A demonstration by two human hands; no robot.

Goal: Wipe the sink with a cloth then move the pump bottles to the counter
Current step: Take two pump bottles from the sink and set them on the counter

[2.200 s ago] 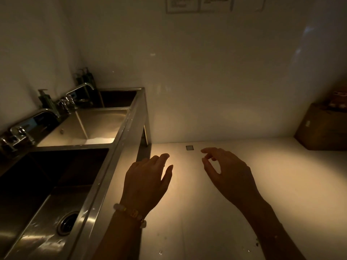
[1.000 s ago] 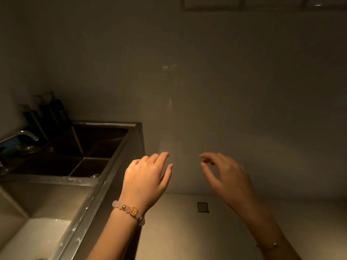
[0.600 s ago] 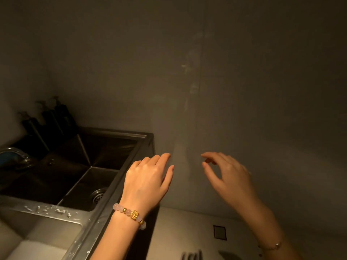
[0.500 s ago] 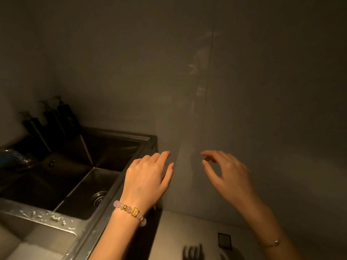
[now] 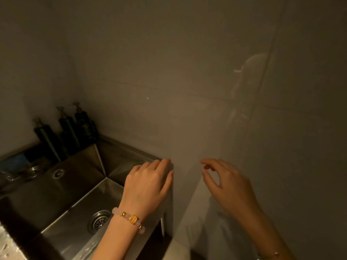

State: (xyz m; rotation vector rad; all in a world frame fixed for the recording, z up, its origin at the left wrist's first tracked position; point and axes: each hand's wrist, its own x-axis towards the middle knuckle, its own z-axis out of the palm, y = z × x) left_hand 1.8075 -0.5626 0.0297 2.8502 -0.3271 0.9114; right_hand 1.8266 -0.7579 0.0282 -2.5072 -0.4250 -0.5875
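A stainless steel sink [image 5: 56, 192] fills the lower left, with a round drain [image 5: 99, 220] in its basin. Three dark pump bottles [image 5: 69, 132] stand in a row on the sink's back ledge, in the corner against the wall. My left hand [image 5: 148, 186] hovers over the sink's right rim, palm down, fingers apart, holding nothing; a bead bracelet is on its wrist. My right hand [image 5: 227, 186] is raised to the right of the sink in front of the wall, fingers curled loosely and empty. No cloth is in view.
A grey tiled wall [image 5: 206, 91] rises close behind the sink and both hands. Part of a tap [image 5: 11, 175] and a blue item [image 5: 15, 160] show at the far left. A wet steel divider [image 5: 7, 246] edges the bottom left corner.
The view has moved forward and left along the sink, so the far basin, drain and pump bottles are closer. Both hands keep the same empty, spread pose.
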